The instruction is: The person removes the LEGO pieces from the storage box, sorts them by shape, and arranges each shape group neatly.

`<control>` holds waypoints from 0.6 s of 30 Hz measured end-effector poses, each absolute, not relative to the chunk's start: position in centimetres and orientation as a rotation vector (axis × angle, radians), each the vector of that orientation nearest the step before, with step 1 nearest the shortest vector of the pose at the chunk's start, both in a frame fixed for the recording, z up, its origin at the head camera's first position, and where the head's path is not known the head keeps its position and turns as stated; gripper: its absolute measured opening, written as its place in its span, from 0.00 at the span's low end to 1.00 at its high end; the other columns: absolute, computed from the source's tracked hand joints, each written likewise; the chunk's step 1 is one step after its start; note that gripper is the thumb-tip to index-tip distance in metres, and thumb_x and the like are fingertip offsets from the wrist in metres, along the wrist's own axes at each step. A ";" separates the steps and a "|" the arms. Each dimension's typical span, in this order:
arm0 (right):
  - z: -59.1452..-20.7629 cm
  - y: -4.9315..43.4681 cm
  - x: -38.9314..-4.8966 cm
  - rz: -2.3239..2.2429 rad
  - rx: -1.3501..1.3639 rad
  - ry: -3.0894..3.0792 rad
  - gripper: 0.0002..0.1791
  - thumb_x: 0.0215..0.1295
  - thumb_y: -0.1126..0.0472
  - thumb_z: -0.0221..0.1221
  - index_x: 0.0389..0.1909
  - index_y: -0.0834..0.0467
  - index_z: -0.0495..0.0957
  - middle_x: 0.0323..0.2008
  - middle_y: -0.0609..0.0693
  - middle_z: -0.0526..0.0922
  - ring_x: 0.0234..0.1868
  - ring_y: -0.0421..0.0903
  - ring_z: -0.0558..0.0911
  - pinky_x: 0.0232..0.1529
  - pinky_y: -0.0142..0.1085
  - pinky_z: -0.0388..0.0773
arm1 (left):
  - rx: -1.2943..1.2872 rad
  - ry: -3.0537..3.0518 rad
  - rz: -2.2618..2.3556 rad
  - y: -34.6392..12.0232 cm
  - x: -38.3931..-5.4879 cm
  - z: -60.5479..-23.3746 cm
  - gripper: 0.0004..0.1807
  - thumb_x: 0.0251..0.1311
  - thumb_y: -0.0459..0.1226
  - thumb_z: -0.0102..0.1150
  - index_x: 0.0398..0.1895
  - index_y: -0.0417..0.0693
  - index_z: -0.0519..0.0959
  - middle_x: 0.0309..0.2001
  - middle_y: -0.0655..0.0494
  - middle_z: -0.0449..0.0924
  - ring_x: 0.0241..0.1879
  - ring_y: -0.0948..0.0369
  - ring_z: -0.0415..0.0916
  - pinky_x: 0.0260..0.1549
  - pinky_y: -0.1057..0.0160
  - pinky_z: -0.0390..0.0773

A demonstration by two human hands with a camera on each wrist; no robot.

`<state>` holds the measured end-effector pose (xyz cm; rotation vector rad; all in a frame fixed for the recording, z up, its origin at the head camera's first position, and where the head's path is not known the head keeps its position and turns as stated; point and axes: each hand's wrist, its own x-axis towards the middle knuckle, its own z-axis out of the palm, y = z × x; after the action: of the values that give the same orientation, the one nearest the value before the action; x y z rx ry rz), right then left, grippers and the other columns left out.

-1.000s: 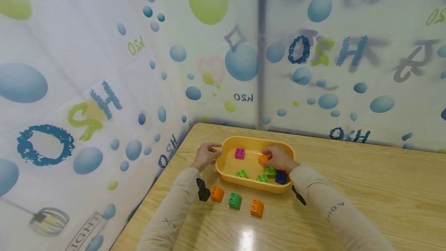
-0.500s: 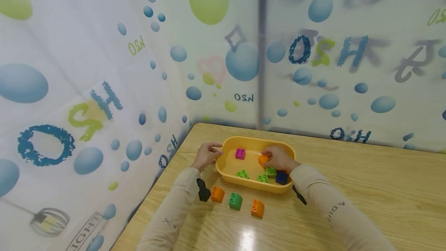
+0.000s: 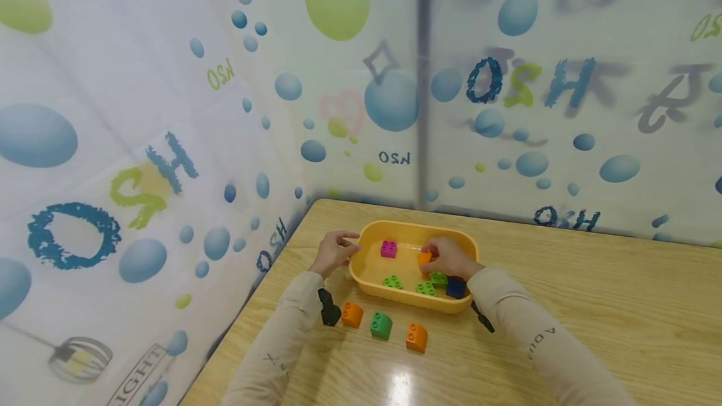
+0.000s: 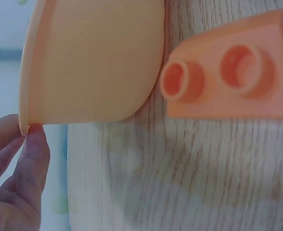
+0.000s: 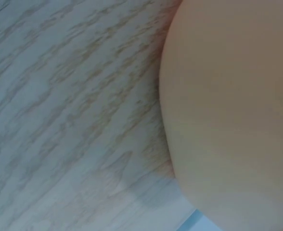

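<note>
My left hand [image 3: 334, 252] pinches the rim of a yellow plastic basin [image 3: 389, 293] at its left end. The left wrist view shows thumb and fingers on either side of that rim [image 4: 24, 96]. Inside the basin, my right hand [image 3: 451, 257] grips an orange toy building block [image 3: 424, 259] between thumb and fingers. Around it in the basin lie a pink block [image 3: 388, 249], several light green blocks [image 3: 425, 288] and a dark blue block [image 3: 455, 287]. The right wrist view shows only the basin's outer wall [image 5: 233, 106] and the table; the right hand is hidden there.
In front of the basin, an orange block [image 3: 352, 314], a green block [image 3: 380, 325] and another orange block [image 3: 417, 337] stand in a row on the wooden table [image 3: 564, 281]. A printed curtain [image 3: 361, 180] hangs behind the table and along its left side.
The right hand and the orange block in it have shifted very slightly left within the basin. The left hand and the row of blocks on the table stay put.
</note>
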<state>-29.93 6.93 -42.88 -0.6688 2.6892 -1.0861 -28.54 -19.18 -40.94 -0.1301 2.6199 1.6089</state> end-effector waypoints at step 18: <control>-43.6 6.8 -29.7 -1.190 -0.817 2.723 0.11 0.48 0.68 0.64 0.33 0.65 0.74 0.34 0.56 0.76 0.37 0.52 0.73 0.41 0.44 0.74 | -0.141 2.619 1.606 -19.3 -28.6 -41.0 0.15 0.53 0.30 0.58 0.46 0.41 0.76 0.33 0.46 0.75 0.34 0.47 0.75 0.25 0.61 0.79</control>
<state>-29.70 6.76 -43.59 -0.8172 2.7230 -1.1895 -28.60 -19.25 -41.04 -0.1406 2.6191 1.6065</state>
